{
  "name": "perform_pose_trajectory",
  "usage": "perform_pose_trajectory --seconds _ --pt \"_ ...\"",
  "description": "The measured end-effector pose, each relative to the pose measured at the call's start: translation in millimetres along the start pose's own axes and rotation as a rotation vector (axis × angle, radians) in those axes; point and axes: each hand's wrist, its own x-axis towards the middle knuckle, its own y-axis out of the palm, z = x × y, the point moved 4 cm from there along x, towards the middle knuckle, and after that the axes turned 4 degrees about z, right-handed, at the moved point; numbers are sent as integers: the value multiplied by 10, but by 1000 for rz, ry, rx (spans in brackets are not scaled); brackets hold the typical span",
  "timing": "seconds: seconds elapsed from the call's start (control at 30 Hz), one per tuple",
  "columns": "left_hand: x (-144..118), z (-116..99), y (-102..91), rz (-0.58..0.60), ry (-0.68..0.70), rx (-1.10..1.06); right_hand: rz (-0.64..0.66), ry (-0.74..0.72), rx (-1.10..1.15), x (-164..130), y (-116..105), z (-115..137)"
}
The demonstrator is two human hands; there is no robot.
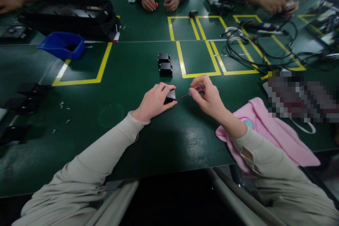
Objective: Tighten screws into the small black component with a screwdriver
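Observation:
My left hand [158, 100] is closed around a small black box-shaped part [171, 95], holding it down on the green table. Between the thumb and fingers of my right hand [206, 93] is a screwdriver with a purple handle [200, 89]. Its thin shaft points left, and the tip reaches the right side of the black part; whether it sits in a screw is too small to tell. Just beyond my hands stand two similar black box-shaped parts [165, 69], one behind the other.
Loose screws [62, 105] and more black parts [22, 99] lie at left. A blue bin [63, 45] and black trays [71, 17] stand farther back. A pink cloth [267, 130] lies under my right forearm. Cables [238, 53] spread at right. Several people sit opposite.

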Motion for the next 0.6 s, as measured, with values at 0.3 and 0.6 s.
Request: perform_pose_trajectory --seconds 0.3,0.6 --pt "0 -7 -5 5 -1 -14 36 -7 5 7 -1 24" --pt "6 -2 -2 9 -3 -27 69 26 3 20 -5 26"
